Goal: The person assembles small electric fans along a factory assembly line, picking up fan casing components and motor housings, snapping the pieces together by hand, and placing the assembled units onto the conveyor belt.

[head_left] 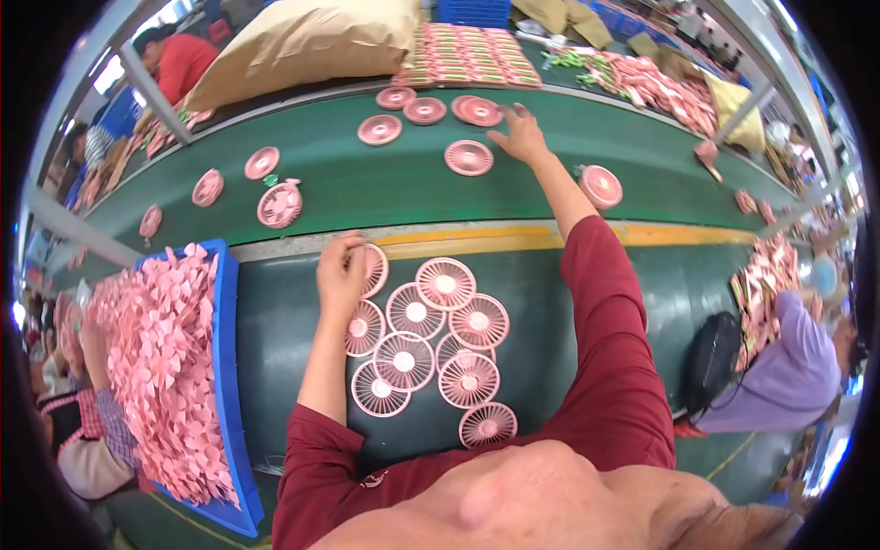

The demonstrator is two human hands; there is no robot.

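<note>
My left hand point(341, 272) grips a pink round fan grille point(374, 269) at the far edge of my green work surface point(275, 321). Beside it lies a cluster of several pink fan grilles point(431, 348), overlapping flat. My right hand point(519, 136) reaches far out over the green conveyor belt point(367, 183), fingers spread, nearest a pink grille point(468, 157) and another pink grille point(481, 111); it holds nothing.
A blue tray point(229, 367) heaped with pink fan blades stands at my left. More pink grilles and a pink fan body point(280, 203) ride the belt. A brown sack point(302, 41) and stacked pink parts point(467, 55) lie beyond. Other people work at left and right.
</note>
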